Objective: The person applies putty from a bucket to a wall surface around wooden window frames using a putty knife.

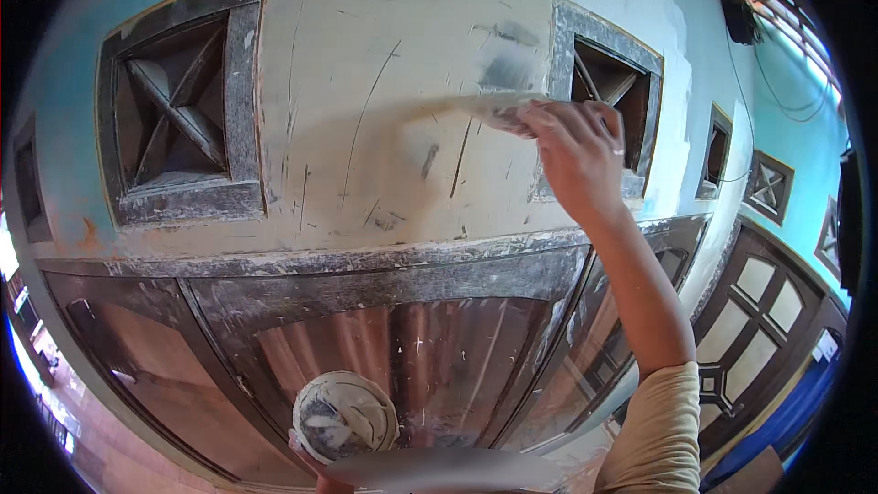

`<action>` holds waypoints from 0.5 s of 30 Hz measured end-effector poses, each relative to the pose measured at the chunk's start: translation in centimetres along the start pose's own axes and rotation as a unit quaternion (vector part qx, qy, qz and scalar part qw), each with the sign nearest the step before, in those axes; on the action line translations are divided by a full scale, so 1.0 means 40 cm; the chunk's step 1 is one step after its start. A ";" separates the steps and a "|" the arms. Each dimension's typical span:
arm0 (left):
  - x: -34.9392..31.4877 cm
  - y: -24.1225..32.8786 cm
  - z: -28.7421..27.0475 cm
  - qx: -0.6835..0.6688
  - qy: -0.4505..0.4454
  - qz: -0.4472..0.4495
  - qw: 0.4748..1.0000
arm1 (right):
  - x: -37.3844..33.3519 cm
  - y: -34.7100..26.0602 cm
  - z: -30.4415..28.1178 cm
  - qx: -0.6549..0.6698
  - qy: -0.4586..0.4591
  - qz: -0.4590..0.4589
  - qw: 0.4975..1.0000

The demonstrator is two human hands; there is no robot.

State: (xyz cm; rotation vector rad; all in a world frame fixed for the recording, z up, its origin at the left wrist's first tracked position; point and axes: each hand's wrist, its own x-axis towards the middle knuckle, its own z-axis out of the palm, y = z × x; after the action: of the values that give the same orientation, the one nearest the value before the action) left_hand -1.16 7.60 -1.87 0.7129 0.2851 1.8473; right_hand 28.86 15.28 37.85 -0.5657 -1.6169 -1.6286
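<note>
My right hand [582,151] is raised to the upper wall, its fingers closed round a flat putty knife [506,116] blurred by motion. The blade points left against or very near the cream patch of wall [366,128], beside a framed vent opening; contact is hard to tell. Grey smears and dark scratches mark this patch. Low in the view, my left hand [306,456] holds a round tub of putty [346,416] from its left side and below. Whitish paste coats the tub's inside and lies in a thick lump at its right. Most of the left hand is hidden.
Wooden vent frames with crossed bars sit in the wall left [174,119] and right [640,37]. A paint-splashed wooden ledge [384,261] runs below, above glazed door panels [421,357]. Thin cables [743,110] hang at the right. A panelled door [754,320] stands far right.
</note>
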 end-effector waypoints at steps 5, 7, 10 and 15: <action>-0.007 -0.017 -0.006 0.035 0.015 0.059 0.998 | 0.038 -0.013 -0.059 0.042 -0.025 0.082 0.995; -0.008 -0.022 -0.013 0.050 0.025 0.084 0.995 | 0.028 -0.055 -0.054 0.143 -0.120 0.113 0.976; -0.003 -0.027 -0.020 0.072 0.035 0.117 0.990 | 0.013 -0.094 -0.035 0.174 -0.282 0.055 0.942; 0.000 -0.030 -0.023 0.117 0.057 0.174 0.976 | 0.117 0.109 0.074 0.003 -0.339 0.168 0.926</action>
State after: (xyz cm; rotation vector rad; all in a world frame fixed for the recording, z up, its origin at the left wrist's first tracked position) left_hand -0.77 8.19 -3.22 0.8622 0.4833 2.2158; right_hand 28.75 17.60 44.49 -1.4381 -1.8546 -1.2275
